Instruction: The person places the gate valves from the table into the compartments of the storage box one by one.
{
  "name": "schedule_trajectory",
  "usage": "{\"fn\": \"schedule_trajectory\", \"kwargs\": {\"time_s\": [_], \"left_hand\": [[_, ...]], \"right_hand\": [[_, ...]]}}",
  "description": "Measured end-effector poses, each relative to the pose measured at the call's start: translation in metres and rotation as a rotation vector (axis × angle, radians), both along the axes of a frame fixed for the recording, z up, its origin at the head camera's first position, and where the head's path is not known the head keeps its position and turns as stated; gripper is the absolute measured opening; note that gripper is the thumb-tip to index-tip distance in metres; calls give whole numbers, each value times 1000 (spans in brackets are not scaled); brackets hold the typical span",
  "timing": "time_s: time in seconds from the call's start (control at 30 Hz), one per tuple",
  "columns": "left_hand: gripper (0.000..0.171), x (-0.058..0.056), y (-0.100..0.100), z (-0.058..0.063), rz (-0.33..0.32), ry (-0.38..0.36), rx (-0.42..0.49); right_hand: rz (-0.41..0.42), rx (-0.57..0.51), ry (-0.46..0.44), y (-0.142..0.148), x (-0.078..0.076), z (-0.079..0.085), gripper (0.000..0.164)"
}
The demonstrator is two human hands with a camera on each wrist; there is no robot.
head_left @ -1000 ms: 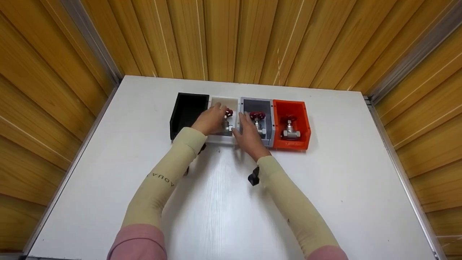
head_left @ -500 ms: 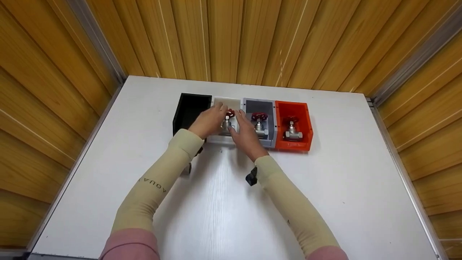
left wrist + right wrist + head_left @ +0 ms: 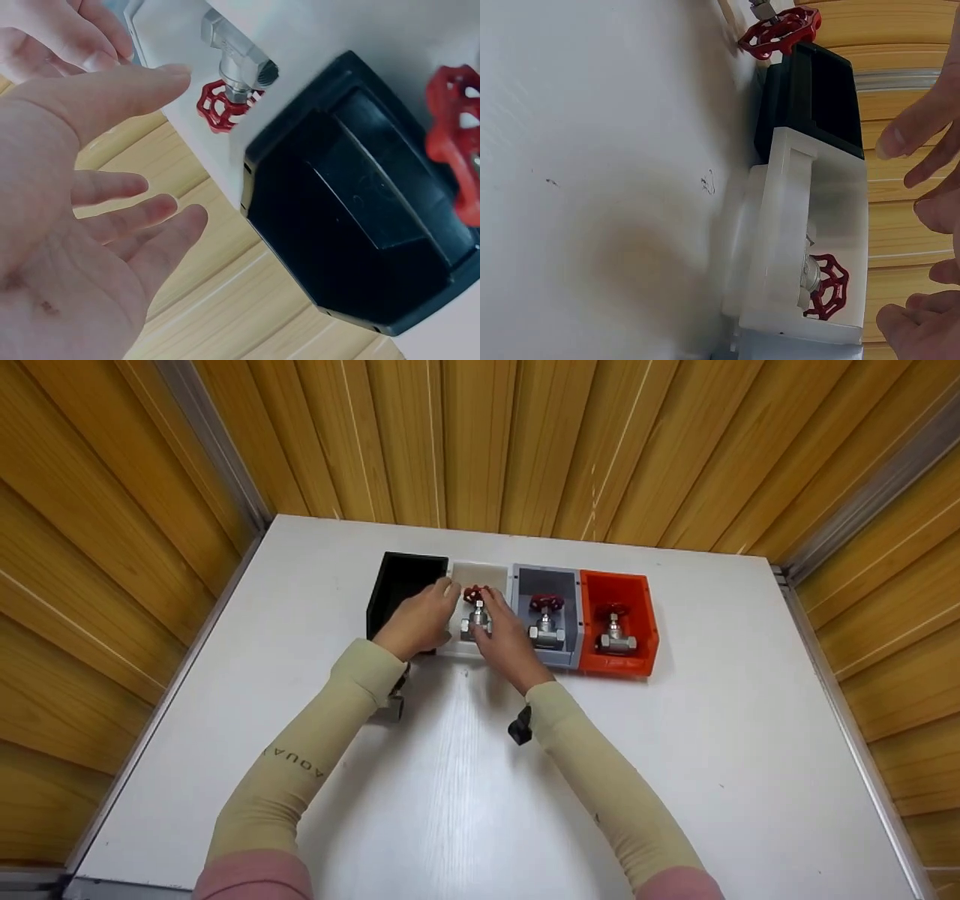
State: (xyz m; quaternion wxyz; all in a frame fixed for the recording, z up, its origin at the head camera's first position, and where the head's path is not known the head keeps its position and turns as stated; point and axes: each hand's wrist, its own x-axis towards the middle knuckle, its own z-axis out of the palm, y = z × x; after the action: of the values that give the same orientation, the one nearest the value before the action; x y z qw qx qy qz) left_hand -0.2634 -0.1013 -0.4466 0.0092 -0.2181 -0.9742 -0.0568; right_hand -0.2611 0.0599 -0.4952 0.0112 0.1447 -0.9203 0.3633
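My left hand (image 3: 421, 619) hovers with relaxed fingers over the wall between the black bin (image 3: 384, 577) and the white bin (image 3: 480, 572). In the left wrist view its palm and spread fingers hold nothing. A metal valve (image 3: 478, 619) with a red handwheel (image 3: 217, 109) stands in the white bin. Over that bin's right wall is my right hand (image 3: 508, 643), fingers extended, with fingertips right at the handwheel in the head view. Another valve with a red handwheel (image 3: 457, 142) lies on the table before the black bin, mostly hidden under my left forearm in the head view.
To the right, a grey bin (image 3: 546, 577) and an orange bin (image 3: 615, 585) each hold a similar valve. All the bins stand side by side near the back of the white table (image 3: 450, 810). Wood-patterned panels (image 3: 480, 442) enclose the back and sides.
My left hand has drawn back to the left from the valve in the white bin, leaving it more exposed. My right hand has shifted slightly left. The view has shifted a little.
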Motion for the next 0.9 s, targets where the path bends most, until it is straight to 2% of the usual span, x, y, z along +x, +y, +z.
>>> {"fn": "schedule_trajectory", "kwargs": {"time_s": [0.2, 0.4, 0.6, 0.9], "left_hand": [[74, 7, -6, -2, 33, -44, -13], [75, 13, -16, -6, 38, -33, 4], [79, 19, -26, -9, 54, -61, 15], [80, 28, -37, -14, 49, -54, 32]], "right_hand": [[16, 11, -16, -3, 0, -2, 64], [37, 3, -29, -6, 1, -1, 64], [51, -11, -42, -12, 1, -3, 64], [88, 27, -41, -20, 0, -5, 64]]}}
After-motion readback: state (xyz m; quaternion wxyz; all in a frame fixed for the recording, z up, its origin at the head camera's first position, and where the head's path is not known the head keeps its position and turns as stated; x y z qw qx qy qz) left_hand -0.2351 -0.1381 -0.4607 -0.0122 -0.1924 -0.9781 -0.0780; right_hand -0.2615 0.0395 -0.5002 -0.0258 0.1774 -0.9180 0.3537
